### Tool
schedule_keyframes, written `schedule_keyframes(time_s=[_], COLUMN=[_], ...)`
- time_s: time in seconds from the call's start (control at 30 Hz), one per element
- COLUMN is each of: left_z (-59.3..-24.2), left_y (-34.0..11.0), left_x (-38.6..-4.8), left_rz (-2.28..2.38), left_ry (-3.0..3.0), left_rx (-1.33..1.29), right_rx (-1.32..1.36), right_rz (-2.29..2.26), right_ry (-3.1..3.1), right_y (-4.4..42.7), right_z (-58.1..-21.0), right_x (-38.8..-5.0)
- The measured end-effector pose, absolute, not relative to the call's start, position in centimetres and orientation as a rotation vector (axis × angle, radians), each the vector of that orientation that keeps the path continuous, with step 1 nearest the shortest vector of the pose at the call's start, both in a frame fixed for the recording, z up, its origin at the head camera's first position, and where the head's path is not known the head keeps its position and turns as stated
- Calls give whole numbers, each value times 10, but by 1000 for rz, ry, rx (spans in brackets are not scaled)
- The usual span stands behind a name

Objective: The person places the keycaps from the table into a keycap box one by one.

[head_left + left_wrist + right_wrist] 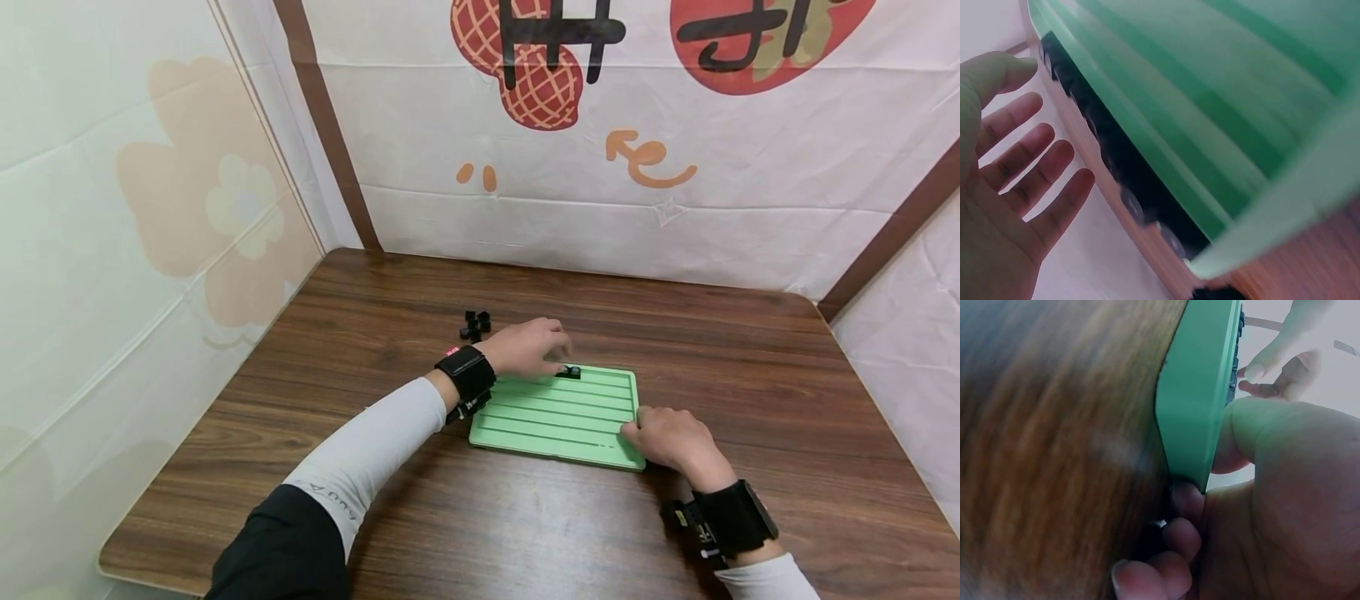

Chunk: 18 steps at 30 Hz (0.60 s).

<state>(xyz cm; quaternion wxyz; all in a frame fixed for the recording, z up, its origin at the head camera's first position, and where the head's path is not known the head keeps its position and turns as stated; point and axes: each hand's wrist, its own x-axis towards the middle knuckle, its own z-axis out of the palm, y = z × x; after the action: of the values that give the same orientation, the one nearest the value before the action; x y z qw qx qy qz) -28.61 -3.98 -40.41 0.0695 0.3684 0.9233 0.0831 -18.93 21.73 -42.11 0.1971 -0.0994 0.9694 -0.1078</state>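
A light green grooved tray (570,417) lies flat on the table. Small black blocks (568,372) stand in a row in its far groove; the left wrist view shows this row of black pieces (1116,144) running along the edge, several with round faces. My left hand (527,348) hovers over the far side of the tray, fingers loosely spread beside the row and holding nothing. At the right edge my right hand (667,435) grips the tray, thumb on top and the other fingers (1179,540) curled low against its side. The left hand hides part of the row.
Several loose black blocks (475,325) are clustered on the wooden table (712,350) beyond the left wrist. A printed white cloth (420,225) hangs behind the table's far edge, and another pale cloth (112,250) stands along the left.
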Motion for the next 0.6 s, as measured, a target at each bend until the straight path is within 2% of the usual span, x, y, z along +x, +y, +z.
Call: schedule_keyframes(time_s=[0.27, 0.6], left_z=[-399, -398], left_y=[-65, -100], left_x=[-289, -289], left_rz=[274, 323], left_ry=[2829, 2887], left_rx=[1088, 919], right_rx=[-258, -279], right_rz=[-311, -316], right_ry=[2716, 2718], right_y=[217, 217], right_z=[-421, -421], right_x=[-188, -187])
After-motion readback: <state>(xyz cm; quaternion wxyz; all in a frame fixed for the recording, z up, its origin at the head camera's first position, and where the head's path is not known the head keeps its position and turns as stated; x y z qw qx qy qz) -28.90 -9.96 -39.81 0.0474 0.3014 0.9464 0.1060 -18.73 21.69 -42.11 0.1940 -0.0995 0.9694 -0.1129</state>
